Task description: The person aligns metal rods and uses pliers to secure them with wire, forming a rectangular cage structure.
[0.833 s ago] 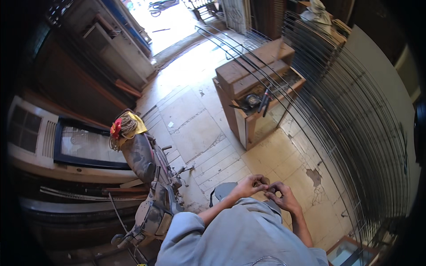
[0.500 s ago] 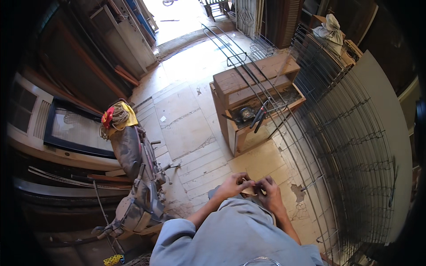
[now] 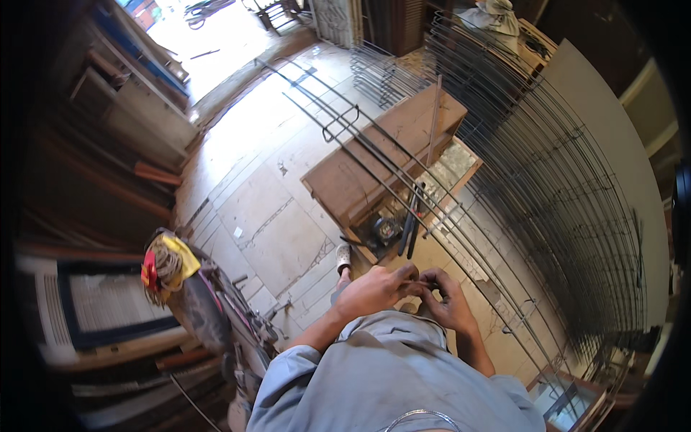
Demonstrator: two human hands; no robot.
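Note:
My left hand (image 3: 381, 288) and my right hand (image 3: 448, 301) meet in front of my grey-blue shirt, fingers bent and fingertips pinched together. Whatever they hold is too small and too hidden to make out. Beyond them, a tool with long black handles (image 3: 411, 229) leans on an open wooden cabinet (image 3: 374, 165). A dark round coil (image 3: 386, 228) lies beside the tool. Long thin steel rods (image 3: 403, 173), joined by bent wire loops, run slantwise over the cabinet and down past my right hand. The hands touch neither rods nor tool.
To the right, a dense stack of wire-tied steel frames (image 3: 568, 165) leans against a pale sheet (image 3: 633, 216). At left stands a dusty motorbike (image 3: 209, 309) with rope (image 3: 168, 265) on its seat. A foot in a light clog (image 3: 343, 258) shows near the cabinet.
My view has turned and shifted, so the cabinet and rods appear farther left. A clogged foot has come into sight. Both hands stay close together, fingers still pinched.

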